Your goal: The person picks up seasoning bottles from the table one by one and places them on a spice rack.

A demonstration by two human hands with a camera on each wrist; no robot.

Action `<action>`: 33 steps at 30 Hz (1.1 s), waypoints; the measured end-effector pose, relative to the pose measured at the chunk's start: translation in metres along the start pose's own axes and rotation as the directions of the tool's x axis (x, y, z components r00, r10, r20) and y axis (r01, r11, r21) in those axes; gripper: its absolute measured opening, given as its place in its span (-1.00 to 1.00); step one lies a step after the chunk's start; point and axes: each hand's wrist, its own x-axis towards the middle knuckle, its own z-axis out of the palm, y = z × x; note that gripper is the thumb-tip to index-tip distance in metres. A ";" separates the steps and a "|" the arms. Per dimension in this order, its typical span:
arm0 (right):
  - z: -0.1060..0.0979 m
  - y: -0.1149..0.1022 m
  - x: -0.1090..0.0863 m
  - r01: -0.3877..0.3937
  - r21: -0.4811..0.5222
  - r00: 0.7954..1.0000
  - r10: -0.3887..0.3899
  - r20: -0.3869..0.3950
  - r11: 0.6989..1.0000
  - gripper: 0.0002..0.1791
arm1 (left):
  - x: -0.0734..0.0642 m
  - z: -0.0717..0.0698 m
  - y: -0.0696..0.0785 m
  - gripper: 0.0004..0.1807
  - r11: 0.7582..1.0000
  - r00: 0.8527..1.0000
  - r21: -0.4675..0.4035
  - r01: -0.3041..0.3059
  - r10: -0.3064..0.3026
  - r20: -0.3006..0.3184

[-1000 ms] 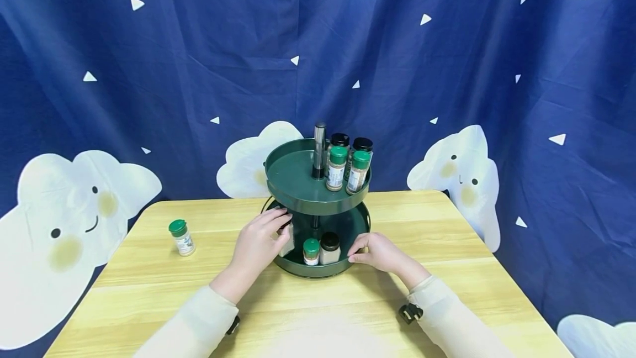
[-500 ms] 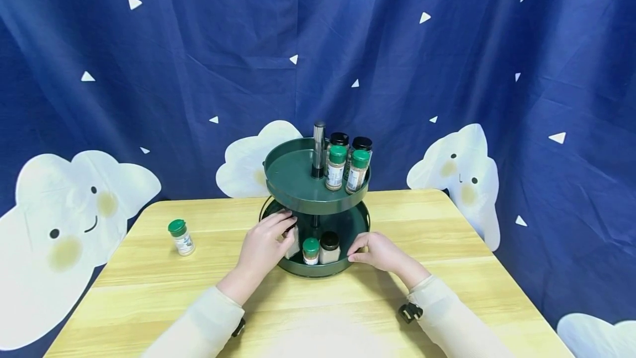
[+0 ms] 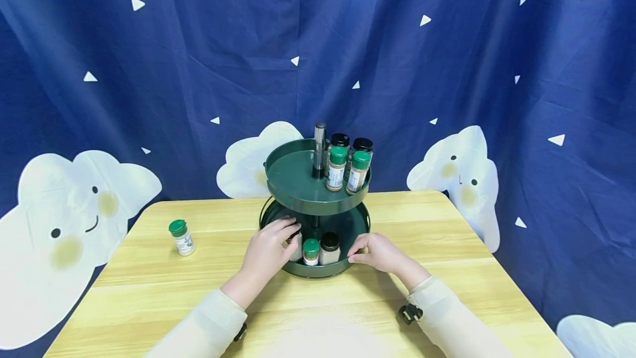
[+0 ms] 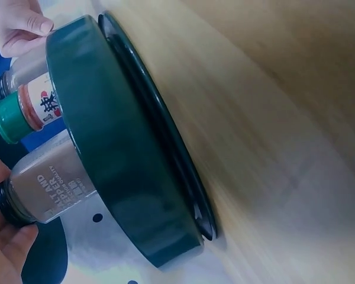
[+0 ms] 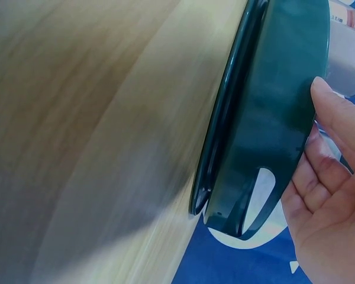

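A two-tier dark green turntable rack (image 3: 293,173) stands on the wooden table. By its black lid, my left hand (image 3: 268,246) grips a seasoning jar (image 4: 53,174) at the front left of the lower tray; its label reads in part "pepper". Right beside that jar stand a small green-capped bottle (image 3: 311,252) and a black-lidded jar (image 3: 330,249) of pale powder, both upright. My right hand (image 3: 379,252) pinches the lower tray's rim (image 5: 302,89) between thumb and fingers at the front right.
On the upper tray, several spice bottles (image 3: 356,173) with green or black caps crowd the right side, next to the metal post (image 3: 319,151). A lone green-capped bottle (image 3: 182,238) stands at the table's left. Behind hangs a blue curtain (image 3: 208,70).
My left hand has moved right with the jar along the lower tray, bringing it close to the green-capped bottle. My right hand keeps its place on the rim.
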 end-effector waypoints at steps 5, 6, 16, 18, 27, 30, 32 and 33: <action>0.001 0.001 0.000 0.002 0.000 1.000 -0.002 0.000 1.000 -0.96 | -0.002 0.001 0.002 -0.77 1.000 0.999 0.003 0.006 -0.006 0.033; 0.001 0.001 0.000 0.001 0.000 1.000 -0.001 -0.001 1.000 -0.96 | -0.003 0.001 0.002 -0.77 1.000 0.999 0.001 0.003 -0.003 0.034; 0.001 0.000 0.000 0.000 0.003 1.000 0.000 -0.006 1.000 -0.96 | -0.007 0.003 0.002 -0.77 1.000 0.999 0.001 -0.022 0.022 0.027; 0.000 -0.001 0.000 -0.003 0.007 1.000 0.004 -0.007 1.000 -0.95 | -0.007 0.004 0.003 -0.77 1.000 0.999 0.004 -0.024 0.023 0.026; 0.001 0.000 0.000 -0.004 0.012 1.000 0.004 -0.003 1.000 -0.93 | -0.009 0.006 0.004 -0.77 0.999 0.999 0.013 -0.036 0.036 0.020; 0.001 0.000 0.000 -0.004 0.014 1.000 0.004 -0.002 1.000 -0.93 | -0.010 0.006 0.004 -0.76 0.999 0.999 0.019 -0.040 0.039 0.021; 0.001 0.000 0.000 -0.006 0.015 1.000 0.006 -0.001 1.000 -0.93 | -0.010 0.006 0.005 -0.76 0.999 0.999 0.023 -0.042 0.041 0.023; 0.001 0.000 0.000 -0.007 0.015 1.000 0.007 0.000 1.000 -0.94 | -0.011 0.006 0.005 -0.76 0.999 0.999 0.024 -0.044 0.043 0.022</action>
